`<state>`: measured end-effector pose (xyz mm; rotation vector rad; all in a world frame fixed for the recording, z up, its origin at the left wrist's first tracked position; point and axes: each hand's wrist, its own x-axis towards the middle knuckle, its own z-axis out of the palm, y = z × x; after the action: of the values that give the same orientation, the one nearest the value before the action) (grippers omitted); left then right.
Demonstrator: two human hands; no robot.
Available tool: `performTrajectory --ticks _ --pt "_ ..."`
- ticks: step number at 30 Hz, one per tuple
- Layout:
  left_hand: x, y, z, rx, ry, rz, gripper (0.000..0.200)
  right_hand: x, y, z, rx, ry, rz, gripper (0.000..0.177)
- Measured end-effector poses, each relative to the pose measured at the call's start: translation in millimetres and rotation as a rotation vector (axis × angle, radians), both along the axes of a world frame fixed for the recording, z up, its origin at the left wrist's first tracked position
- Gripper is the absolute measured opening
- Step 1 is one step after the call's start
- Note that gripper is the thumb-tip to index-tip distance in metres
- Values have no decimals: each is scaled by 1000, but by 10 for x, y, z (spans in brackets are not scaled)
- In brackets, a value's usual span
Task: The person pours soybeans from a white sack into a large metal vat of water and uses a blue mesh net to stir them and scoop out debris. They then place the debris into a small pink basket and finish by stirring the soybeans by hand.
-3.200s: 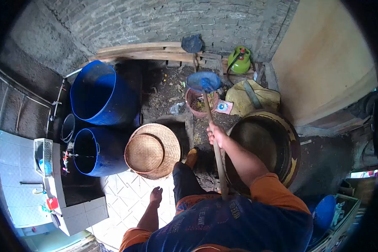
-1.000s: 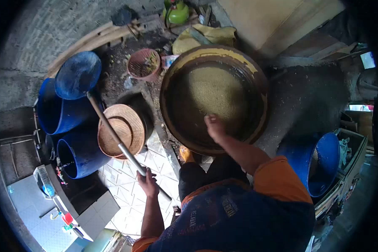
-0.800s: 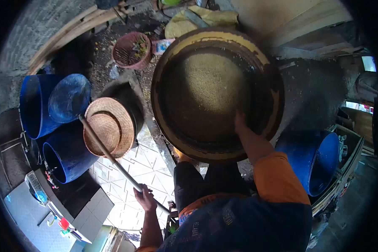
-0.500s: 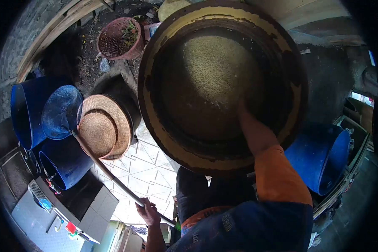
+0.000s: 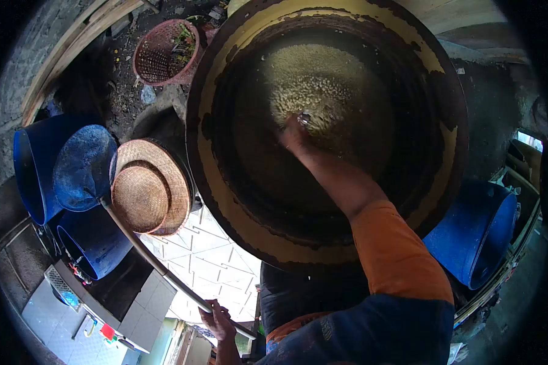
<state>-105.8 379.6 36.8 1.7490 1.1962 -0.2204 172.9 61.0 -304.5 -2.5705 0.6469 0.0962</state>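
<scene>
My left hand (image 5: 218, 321) is wrapped round the long pole (image 5: 164, 272) of a net scoop. The scoop's round blue net (image 5: 85, 167) is at the far left, over the blue drums. In front of me is a wide, dark pot (image 5: 225, 210) with a worn yellow band inside its rim. Water fills it, with a mass of pale beans or grains (image 5: 313, 67) showing in the lit part. My right hand (image 5: 295, 132) reaches into the pot at the near edge of this mass, where the surface is disturbed. Water and blur hide its fingers.
Two woven trays (image 5: 141, 198) are stacked left of the pot. Blue drums (image 5: 94, 240) stand at the left, another blue drum (image 5: 475, 231) at the right. A pink basket (image 5: 189, 67) with plant scraps sits at the upper left. White tiles (image 5: 216, 261) cover the floor below.
My right hand has swept left and slightly away from me through the pot, and the pale mass around it is stirred up. My left hand still holds the pole. The view has shifted slightly.
</scene>
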Motion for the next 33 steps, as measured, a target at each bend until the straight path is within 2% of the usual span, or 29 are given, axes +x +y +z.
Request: performTrajectory --ticks 2,4,5,9,16,21,27,32,33 --pt "-2 20 -15 -1 30 -3 15 -266 114 -361 1021 -24 -49 50" --pt "-47 79 -50 -10 19 -2 16 -422 35 481 168 -3 762 52" --pt "-34 71 -55 -11 15 -1 16 -503 36 612 112 3 897 52" --pt "19 41 -47 4 25 87 15 -544 -123 526 199 131 875 52" --pt "16 45 -101 31 55 123 14 347 -351 54 -55 222 636 52" --pt "-42 38 -193 46 38 102 14 652 -853 -266 -199 361 526 52" --pt "-83 -64 -229 15 13 50 16 472 -1810 -552 -363 538 432 53" --pt "-86 -127 -235 -28 -2 44 16 -71 -2523 -699 -481 722 364 53" --pt "-79 -140 -232 -30 18 37 17 -304 -2621 -798 -435 645 243 54"
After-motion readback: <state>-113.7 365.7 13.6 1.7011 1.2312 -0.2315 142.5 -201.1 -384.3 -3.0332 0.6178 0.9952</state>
